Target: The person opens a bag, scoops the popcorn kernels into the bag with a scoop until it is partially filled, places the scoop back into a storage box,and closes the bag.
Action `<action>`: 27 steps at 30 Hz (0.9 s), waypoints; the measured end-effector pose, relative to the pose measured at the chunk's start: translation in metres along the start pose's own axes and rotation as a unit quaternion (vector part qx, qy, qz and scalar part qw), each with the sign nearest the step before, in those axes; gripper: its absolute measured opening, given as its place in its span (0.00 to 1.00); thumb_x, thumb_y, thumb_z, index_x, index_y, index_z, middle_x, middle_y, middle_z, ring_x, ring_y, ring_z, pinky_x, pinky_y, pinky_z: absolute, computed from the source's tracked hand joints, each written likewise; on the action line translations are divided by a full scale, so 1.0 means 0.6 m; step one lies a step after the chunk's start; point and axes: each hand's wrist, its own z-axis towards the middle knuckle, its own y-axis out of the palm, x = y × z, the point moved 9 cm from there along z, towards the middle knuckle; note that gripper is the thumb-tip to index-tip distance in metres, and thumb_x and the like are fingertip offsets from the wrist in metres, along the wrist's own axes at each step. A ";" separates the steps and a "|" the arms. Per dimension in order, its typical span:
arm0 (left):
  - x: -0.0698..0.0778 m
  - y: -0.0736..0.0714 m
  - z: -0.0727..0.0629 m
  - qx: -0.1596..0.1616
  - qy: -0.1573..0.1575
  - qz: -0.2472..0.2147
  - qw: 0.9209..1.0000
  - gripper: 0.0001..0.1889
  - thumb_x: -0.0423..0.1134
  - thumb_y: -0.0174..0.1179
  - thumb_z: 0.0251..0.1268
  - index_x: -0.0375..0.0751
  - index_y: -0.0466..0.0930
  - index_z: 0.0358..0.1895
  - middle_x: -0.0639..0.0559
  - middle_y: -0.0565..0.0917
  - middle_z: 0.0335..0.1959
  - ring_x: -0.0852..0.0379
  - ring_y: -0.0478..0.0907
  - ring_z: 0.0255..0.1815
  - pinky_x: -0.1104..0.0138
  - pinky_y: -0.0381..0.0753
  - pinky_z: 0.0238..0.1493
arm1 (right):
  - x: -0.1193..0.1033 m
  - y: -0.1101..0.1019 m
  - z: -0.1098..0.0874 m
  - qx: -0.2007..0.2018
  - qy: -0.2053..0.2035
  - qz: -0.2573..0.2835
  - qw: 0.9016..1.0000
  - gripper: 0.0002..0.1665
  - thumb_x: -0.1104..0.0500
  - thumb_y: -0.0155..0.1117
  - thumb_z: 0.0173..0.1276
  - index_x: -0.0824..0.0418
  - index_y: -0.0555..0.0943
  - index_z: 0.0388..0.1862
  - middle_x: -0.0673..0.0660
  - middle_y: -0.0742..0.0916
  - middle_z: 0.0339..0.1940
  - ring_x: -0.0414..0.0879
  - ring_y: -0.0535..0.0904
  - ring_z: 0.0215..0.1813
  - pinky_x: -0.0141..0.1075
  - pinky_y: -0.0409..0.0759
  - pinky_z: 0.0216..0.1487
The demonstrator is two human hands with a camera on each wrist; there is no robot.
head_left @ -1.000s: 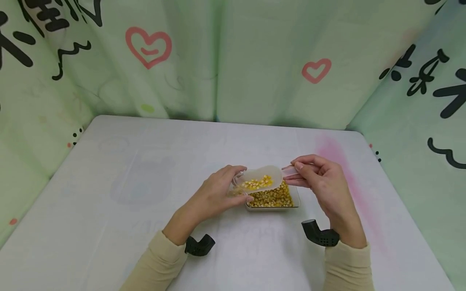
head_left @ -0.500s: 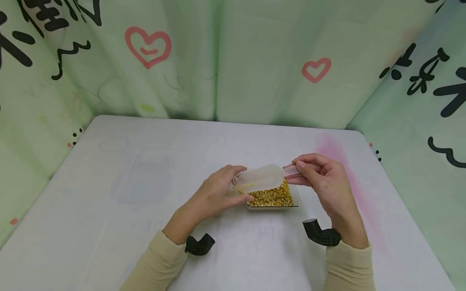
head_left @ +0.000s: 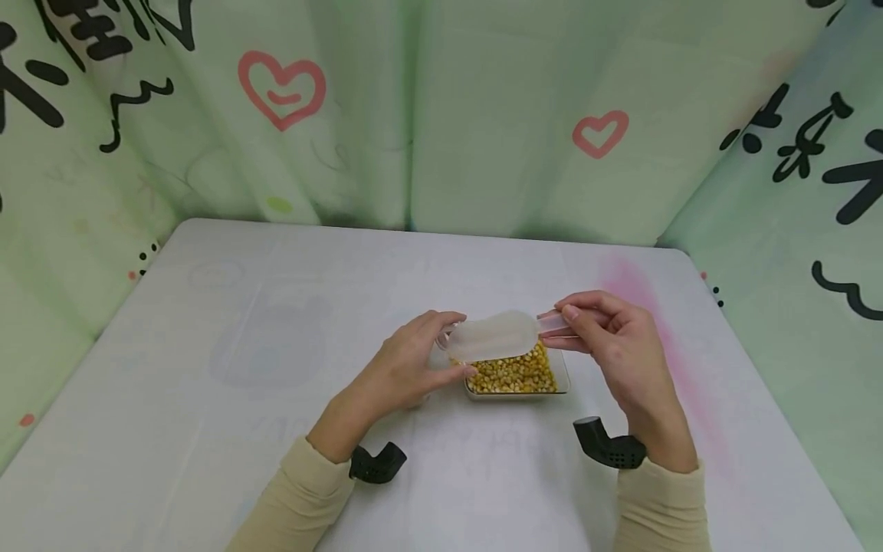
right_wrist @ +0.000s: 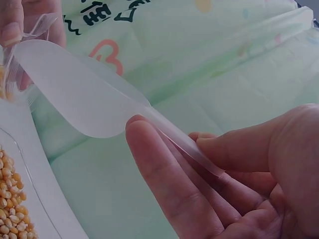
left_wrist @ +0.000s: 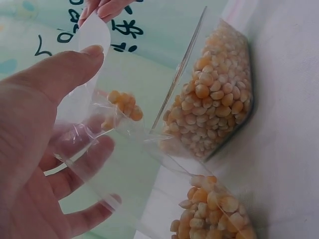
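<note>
Scoop, translucent white plastic, one: over the counter, above the left part of a container, bowl turned with its back to the head view, lip at the mouth of a bag. Right hand: pinching the scoop handle between thumb and fingers. Left hand: thumb and fingers set wide apart, holding the mouth of the clear plastic bag between them. Bag contents: corn kernels, yellow, gathered low; a small cluster of kernels higher up, near the scoop lip. Container, transparent, rectangular, one: standing on the counter just beside the bag, to its right, filled with corn kernels. Sleeves, beige, two, each wrist with a black wrist-worn device. Backdrop: pale green curtain, printed with pink hearts and black lettering
</note>
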 end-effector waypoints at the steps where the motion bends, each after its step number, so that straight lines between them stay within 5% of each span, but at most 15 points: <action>1: 0.000 -0.001 0.000 0.001 -0.001 -0.004 1.000 0.35 0.52 0.70 0.58 0.43 0.70 0.66 0.53 0.80 0.51 0.58 0.77 0.48 0.61 0.79 0.50 | -0.001 -0.001 0.000 0.003 -0.002 0.002 1.000 0.18 0.60 0.61 0.72 0.76 0.76 0.49 0.57 0.91 0.40 0.52 0.90 0.38 0.41 0.85 0.44; 16: 0.008 -0.016 0.001 0.043 0.043 -0.052 0.997 0.31 0.43 0.72 0.58 0.39 0.72 0.64 0.50 0.81 0.48 0.57 0.79 0.46 0.58 0.81 0.46 | -0.010 -0.012 -0.005 0.032 -0.007 0.006 0.999 0.18 0.59 0.62 0.71 0.75 0.77 0.49 0.59 0.90 0.41 0.52 0.90 0.37 0.41 0.84 0.45; 22: 0.000 -0.007 -0.001 0.023 0.030 -0.063 0.997 0.35 0.43 0.74 0.55 0.39 0.70 0.66 0.49 0.81 0.51 0.56 0.79 0.48 0.56 0.80 0.50 | -0.007 -0.008 -0.002 0.019 -0.015 0.009 1.000 0.17 0.61 0.62 0.72 0.76 0.77 0.49 0.58 0.91 0.40 0.51 0.90 0.36 0.42 0.85 0.44; 27: -0.016 0.008 0.001 -0.012 -0.017 -0.055 0.998 0.42 0.45 0.75 0.52 0.41 0.66 0.70 0.49 0.81 0.52 0.54 0.79 0.53 0.56 0.78 0.56 | -0.003 -0.008 -0.002 0.017 -0.010 -0.002 1.000 0.17 0.60 0.62 0.72 0.75 0.77 0.49 0.58 0.91 0.41 0.51 0.90 0.37 0.42 0.84 0.45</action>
